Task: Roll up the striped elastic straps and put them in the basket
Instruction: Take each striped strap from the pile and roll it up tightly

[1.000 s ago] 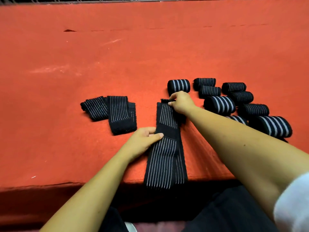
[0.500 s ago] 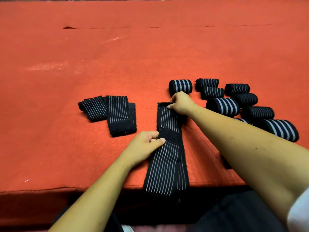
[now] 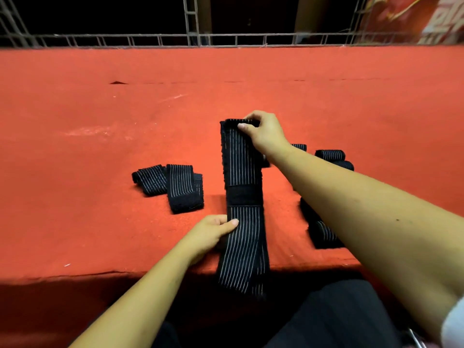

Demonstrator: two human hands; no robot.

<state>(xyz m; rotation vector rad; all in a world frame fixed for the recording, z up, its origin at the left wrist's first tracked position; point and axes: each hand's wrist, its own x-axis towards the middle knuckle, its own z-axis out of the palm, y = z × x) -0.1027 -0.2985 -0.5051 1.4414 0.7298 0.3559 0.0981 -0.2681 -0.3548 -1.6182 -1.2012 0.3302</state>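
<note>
We are pinching the far end of the long black elastic strap with thin white stripes (image 3: 242, 172) in the grip of our right hand (image 3: 263, 133). The thumb is on top and the fingers are curling over the turned-in edge, so this grip is clamping the strap. Our left hand (image 3: 211, 234) is gripping the strap's left edge nearer to us, with the thumb lying across the stripes. The strap is stretching lengthwise over the red felt-covered desk (image 3: 100, 121), and its near end is hanging over the front edge towards our lap.

We are judging that the rolling of this strap is only starting, with the first turn forming at the far end. The next move is calling for tight, even turns towards us, the left hand guiding the band straight so the roll is not skewing.

Left of the strap, two folded black striped straps (image 3: 170, 187) are lying unrolled. Right of it, finished black striped rolls (image 3: 329, 154) are sitting partly hidden behind our right forearm. We are seeing no basket.

Far beyond the strap, a grey metal lattice railing (image 3: 226, 40) is edging the desk. Darkness is lying behind the railing, and a red banner (image 3: 439, 18) is showing beyond the strap to the right.
</note>
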